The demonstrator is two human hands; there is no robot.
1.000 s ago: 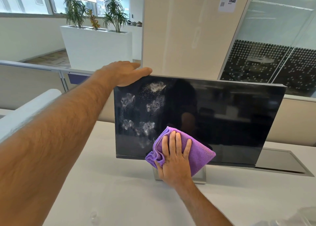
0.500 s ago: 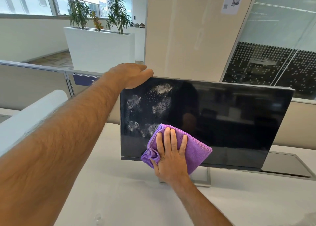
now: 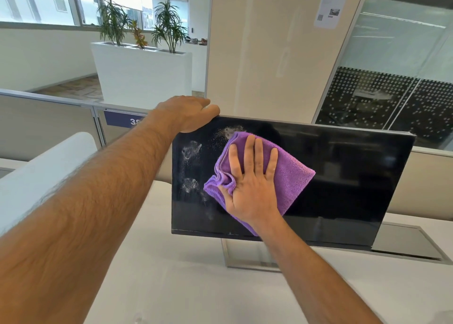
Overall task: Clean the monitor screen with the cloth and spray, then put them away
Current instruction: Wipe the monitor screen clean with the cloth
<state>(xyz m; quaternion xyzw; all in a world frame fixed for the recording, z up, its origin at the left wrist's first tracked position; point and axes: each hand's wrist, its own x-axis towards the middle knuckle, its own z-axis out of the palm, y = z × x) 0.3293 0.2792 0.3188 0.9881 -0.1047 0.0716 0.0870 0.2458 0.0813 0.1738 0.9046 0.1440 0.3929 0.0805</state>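
Note:
A dark monitor point(image 3: 343, 176) stands on a white desk point(image 3: 196, 287), its screen off and tilted a little. White spray patches point(image 3: 191, 152) speckle the left part of the screen. My right hand point(image 3: 250, 184) lies flat with fingers spread, pressing a folded purple cloth point(image 3: 291, 176) against the screen left of centre. My left hand point(image 3: 188, 112) grips the monitor's top left corner. The spray bottle is not in view.
The monitor's silver stand point(image 3: 245, 255) rests on the desk. A grey cable flap point(image 3: 407, 245) lies at the right behind the monitor. A low partition point(image 3: 49, 122) runs along the desk's far edge. A white planter with plants point(image 3: 139, 71) stands beyond.
My right hand has slid the cloth up and slightly right from the screen's lower edge, wiping away the middle spray patches. My left hand stays on the top corner.

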